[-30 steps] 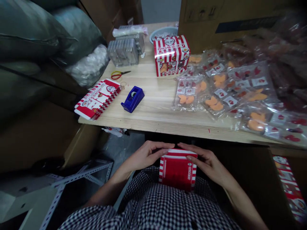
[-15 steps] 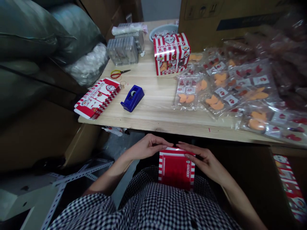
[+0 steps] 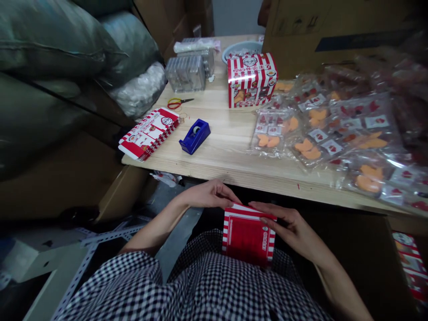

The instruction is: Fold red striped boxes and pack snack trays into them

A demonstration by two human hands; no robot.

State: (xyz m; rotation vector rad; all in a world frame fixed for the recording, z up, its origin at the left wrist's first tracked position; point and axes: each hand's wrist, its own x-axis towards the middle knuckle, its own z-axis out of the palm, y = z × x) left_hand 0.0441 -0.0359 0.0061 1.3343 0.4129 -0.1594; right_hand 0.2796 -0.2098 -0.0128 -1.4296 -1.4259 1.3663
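Note:
A red cardboard box [image 3: 247,238] with white striped edges rests against my lap, just below the table edge. My left hand [image 3: 214,194] pinches its top left corner between thumb and fingers. At the top right, my right hand [image 3: 284,223] grips the upper edge, fingers along the far side and thumb in front. The top edge looks slightly parted, with a white strip showing. On the table ahead stands a made-up box [image 3: 252,84] with the same stripes. A stack of flat striped cartons [image 3: 150,133] lies at the table's left.
A blue tape dispenser [image 3: 195,137] and scissors [image 3: 179,103] lie left of centre. Clear plastic cases [image 3: 185,73] and a bowl [image 3: 240,47] stand behind. Bagged toy food packs [image 3: 321,129] cover the right side. A large carton [image 3: 301,40] stands at the back.
The view has turned slightly left, shifting the table's things rightward in it. The box's top edge now looks more parted and slanted. Both hands keep their hold.

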